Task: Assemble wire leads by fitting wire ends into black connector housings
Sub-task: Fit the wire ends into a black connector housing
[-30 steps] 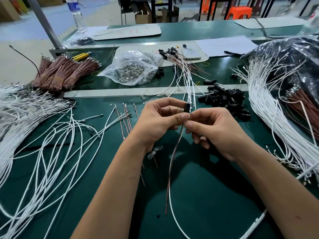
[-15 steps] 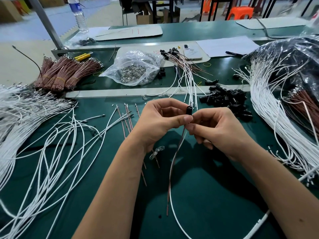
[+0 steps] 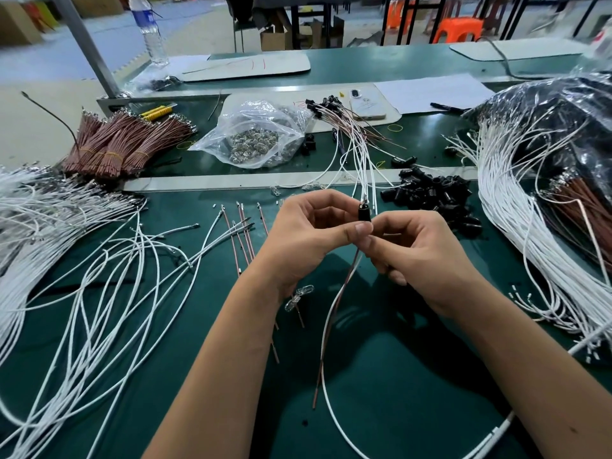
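A small black connector housing (image 3: 363, 212) stands upright between my hands above the green table. My left hand (image 3: 311, 236) pinches it between thumb and forefinger. My right hand (image 3: 417, 256) pinches the wires just under it. A brown wire (image 3: 334, 313) and a white wire (image 3: 326, 385) hang from the housing down toward me. A pile of loose black housings (image 3: 430, 195) lies just beyond my right hand. Finished leads (image 3: 351, 140) fan out behind the housing.
Loose white wires (image 3: 99, 276) spread over the left of the green table (image 3: 414, 376); a thick white bundle (image 3: 516, 207) lies right. Brown wire bundles (image 3: 126, 144) and a clear bag of metal parts (image 3: 255, 137) sit behind a metal rail (image 3: 231, 183). A phone (image 3: 367, 104) lies further back.
The black housing has risen slightly and now stands clear above my fingertips. My right fingers have closed in on the wires under it. Both arms stay in place.
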Motion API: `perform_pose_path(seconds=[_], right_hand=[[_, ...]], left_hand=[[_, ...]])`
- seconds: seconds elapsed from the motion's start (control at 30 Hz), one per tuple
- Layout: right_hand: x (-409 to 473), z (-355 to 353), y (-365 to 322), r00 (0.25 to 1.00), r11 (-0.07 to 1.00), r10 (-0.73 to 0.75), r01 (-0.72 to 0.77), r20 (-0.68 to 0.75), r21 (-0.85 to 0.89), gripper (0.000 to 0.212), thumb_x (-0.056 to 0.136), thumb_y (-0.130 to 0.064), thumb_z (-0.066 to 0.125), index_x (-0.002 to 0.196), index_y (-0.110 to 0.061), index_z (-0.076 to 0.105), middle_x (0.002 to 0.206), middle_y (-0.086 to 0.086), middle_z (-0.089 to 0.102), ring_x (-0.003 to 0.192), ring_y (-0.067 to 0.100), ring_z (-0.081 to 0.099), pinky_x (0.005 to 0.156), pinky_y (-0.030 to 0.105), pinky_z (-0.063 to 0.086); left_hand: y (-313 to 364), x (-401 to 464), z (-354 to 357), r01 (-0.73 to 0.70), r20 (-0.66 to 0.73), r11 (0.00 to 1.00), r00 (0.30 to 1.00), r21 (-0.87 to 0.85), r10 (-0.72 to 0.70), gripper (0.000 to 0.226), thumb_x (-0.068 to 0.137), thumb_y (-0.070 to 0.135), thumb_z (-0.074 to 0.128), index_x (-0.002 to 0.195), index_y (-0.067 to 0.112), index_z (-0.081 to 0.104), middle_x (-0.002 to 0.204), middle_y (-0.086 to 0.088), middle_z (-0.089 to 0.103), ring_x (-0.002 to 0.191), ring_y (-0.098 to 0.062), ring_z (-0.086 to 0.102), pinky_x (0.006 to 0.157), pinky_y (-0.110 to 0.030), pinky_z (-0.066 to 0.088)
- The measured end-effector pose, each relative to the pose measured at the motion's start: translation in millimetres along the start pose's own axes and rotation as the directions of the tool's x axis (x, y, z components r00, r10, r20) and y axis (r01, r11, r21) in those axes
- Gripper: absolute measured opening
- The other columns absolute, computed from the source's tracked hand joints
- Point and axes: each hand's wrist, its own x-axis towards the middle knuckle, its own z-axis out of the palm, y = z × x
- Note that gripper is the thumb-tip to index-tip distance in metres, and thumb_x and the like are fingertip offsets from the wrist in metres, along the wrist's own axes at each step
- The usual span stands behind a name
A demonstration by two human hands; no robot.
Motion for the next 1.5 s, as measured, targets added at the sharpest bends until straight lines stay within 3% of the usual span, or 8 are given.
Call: perform_pose_path(seconds=[0.27,0.43,0.57,0.73,0.83,1.0,1.3,1.5], right_hand=[[0.3,0.5,-0.2,0.999,0.994,0.046,-0.044,-0.019,0.102,0.038,0.081,-0.044,0.085,0.086,-0.008,0.074,0.057,0.010,0.051,0.052,0.025,0.035,0.040,0.023,0.027],[0.5,-0.7,-2.0,0.998,0.989,0.059,-0.062,0.024,0.132,0.027,0.083,-0.028,0.083,0.080,-0.005,0.069,0.056,0.013,0.048,0.045,0.017,0.035,0.038,0.020,0.028],[-1.5,0.2,-5.9,0.995,0.991,0.073,-0.080,0.071,0.103,0.023,0.083,-0.027,0.080,0.079,-0.007,0.070,0.059,0.014,0.049,0.046,0.015,0.037,0.038,0.018,0.029],[-0.7,1.0,-9.3,0.995,0.975,0.092,-0.097,0.034,0.202,0.018,0.077,-0.028,0.080,0.078,-0.012,0.072,0.067,0.005,0.054,0.051,0.009,0.043,0.045,0.016,0.038],[0.0,0.6,-8.1,0.994,0.970,0.104,-0.108,0.034,0.217,0.027,0.072,-0.033,0.081,0.081,-0.009,0.073,0.075,0.010,0.056,0.062,0.013,0.048,0.052,0.020,0.046],[0.1,1.0,-5.6,0.995,0.979,0.103,-0.100,-0.007,0.176,0.043,0.073,-0.038,0.083,0.081,0.002,0.070,0.068,0.010,0.063,0.055,0.013,0.053,0.050,0.021,0.048],[0.8,0.3,-5.4,0.996,0.984,0.091,-0.089,-0.005,0.153,0.032,0.075,-0.029,0.083,0.082,0.001,0.073,0.063,0.011,0.063,0.051,0.014,0.052,0.049,0.019,0.045],[0.4,-2.1,-8.3,0.996,0.986,0.074,-0.082,0.057,0.146,0.026,0.079,-0.033,0.083,0.089,-0.009,0.080,0.071,0.012,0.070,0.059,0.019,0.059,0.053,0.022,0.050]], left_hand=[[0.2,1.8,2.8,0.015,-0.053,0.998,0.999,0.059,-0.012,0.015,0.082,0.004,0.081,0.093,0.009,0.072,0.085,-0.012,0.069,0.082,-0.020,0.064,0.084,-0.037,0.053],[2.0,1.9,4.3,-0.015,-0.107,1.000,0.994,-0.013,0.014,0.011,0.089,0.007,0.074,0.100,0.011,0.076,0.081,-0.004,0.072,0.078,-0.013,0.064,0.066,-0.022,0.051],[3.0,1.2,4.7,-0.019,-0.107,0.999,0.994,-0.046,0.014,0.014,0.087,0.003,0.075,0.100,0.006,0.075,0.090,-0.013,0.078,0.081,-0.017,0.071,0.063,-0.023,0.053],[2.6,1.8,5.2,-0.044,-0.137,0.999,0.990,-0.026,0.040,0.021,0.080,-0.001,0.081,0.098,0.008,0.073,0.092,-0.018,0.078,0.080,-0.020,0.071,0.065,-0.023,0.052],[-0.2,2.2,4.0,-0.022,-0.141,1.000,0.990,-0.004,0.021,0.022,0.079,0.001,0.083,0.097,0.010,0.073,0.093,-0.020,0.077,0.078,-0.017,0.070,0.065,-0.020,0.051],[-2.3,3.6,8.4,-0.012,-0.138,1.000,0.990,0.025,0.015,0.020,0.079,0.003,0.083,0.090,0.015,0.072,0.091,-0.019,0.077,0.074,-0.012,0.069,0.065,-0.018,0.051],[2.0,1.2,8.4,-0.018,-0.144,0.999,0.989,-0.027,0.014,0.005,0.091,0.009,0.073,0.085,0.009,0.072,0.090,-0.025,0.074,0.076,-0.024,0.067,0.062,-0.027,0.052],[2.2,2.2,7.1,-0.108,-0.158,0.994,0.982,0.011,0.108,0.006,0.087,0.006,0.076,0.083,0.007,0.072,0.079,-0.018,0.073,0.067,-0.020,0.065,0.058,-0.024,0.052]])
